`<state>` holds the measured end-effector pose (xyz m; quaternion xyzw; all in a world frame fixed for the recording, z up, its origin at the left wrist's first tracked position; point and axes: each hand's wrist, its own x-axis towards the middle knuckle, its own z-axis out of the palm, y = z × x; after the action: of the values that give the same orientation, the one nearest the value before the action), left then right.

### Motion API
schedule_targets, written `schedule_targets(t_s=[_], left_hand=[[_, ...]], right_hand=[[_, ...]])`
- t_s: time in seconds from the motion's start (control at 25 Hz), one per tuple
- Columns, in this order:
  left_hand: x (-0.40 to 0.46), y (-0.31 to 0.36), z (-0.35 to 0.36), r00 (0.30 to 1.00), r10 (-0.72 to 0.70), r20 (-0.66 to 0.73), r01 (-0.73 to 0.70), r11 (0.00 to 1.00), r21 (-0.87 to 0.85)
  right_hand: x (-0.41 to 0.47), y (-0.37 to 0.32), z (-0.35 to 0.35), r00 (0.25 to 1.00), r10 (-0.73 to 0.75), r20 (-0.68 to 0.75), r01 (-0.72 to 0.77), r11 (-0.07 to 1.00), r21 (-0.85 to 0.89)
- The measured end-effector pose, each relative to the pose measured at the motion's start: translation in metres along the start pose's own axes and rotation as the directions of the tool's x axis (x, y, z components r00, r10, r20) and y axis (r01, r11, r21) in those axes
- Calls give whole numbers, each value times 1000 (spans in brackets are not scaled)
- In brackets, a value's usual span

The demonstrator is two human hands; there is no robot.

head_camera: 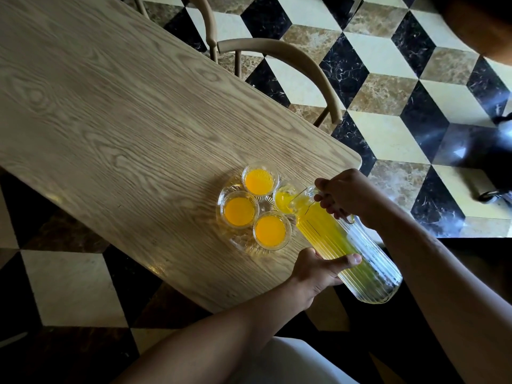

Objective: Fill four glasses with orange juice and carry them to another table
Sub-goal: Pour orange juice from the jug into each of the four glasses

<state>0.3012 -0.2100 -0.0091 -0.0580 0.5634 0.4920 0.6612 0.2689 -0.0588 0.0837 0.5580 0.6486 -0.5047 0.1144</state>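
A ribbed clear glass pitcher of orange juice is tilted, its spout over a glass that is receiving juice. My right hand grips the pitcher's handle. My left hand holds the pitcher's body from below, thumb across the ribs. Three other glasses hold juice: a far one, a left one and a near one. All of them stand on a round clear glass tray near the corner of the wooden table.
Two curved-back wooden chairs stand along the table's far edge. The floor is a cube-pattern marble tiling. A dark wheeled object sits at the right. The table's near edge and corner lie close to the tray.
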Motion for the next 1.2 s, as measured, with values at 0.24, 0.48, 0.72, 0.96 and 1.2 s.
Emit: schedule_targets(t_s=[0.24,0.48,0.72,0.96,1.2], left_hand=[[-1,0,2,1000,9,8,-9,1000,-11],[-5,3,2,1000,-11,23,11,1000,-11],[-5,3,5,998,-43,47,45,998,-35],[-2,3,9,997,-56,43,60,994,-95],[-6,12,11,994,-82,72,91,986,-137]], right_hand=[[3,-1,0,1000,14,1,-14,999,-35],[3,-2,1,1000,11,18,-10,998,-68],[3,-5,2,999,15,38,-12,997,-75],[15,-6,6,997,68,23,-64,987,-147],[29,-14,12,991,126,37,-117,974,-193]])
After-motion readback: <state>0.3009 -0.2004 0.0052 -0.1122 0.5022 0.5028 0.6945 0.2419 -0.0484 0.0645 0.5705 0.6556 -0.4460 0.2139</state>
